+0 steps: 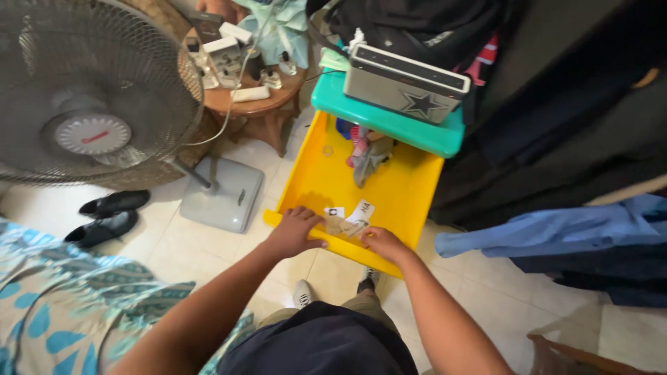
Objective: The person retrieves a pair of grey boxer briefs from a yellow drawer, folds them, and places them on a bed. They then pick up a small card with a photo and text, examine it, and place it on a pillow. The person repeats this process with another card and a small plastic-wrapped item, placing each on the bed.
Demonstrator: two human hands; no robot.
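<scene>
2 hands at a pulled-out yellow drawer (pixel 316 182).
Left hand (pixel 295 232) and right hand (pixel 382 243) pinch small paper slips (pixel 347 221) at the drawer's 6 o'clock edge; bundled cloth (pixel 368 154) lies toward 12 o'clock.

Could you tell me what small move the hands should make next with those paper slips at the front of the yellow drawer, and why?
Probably close both hands on the paper slips and lift them out together. The left hand and right hand already bracket the loose slips at the front edge of the open yellow drawer, and the slips lie fanned rather than stacked.
</scene>
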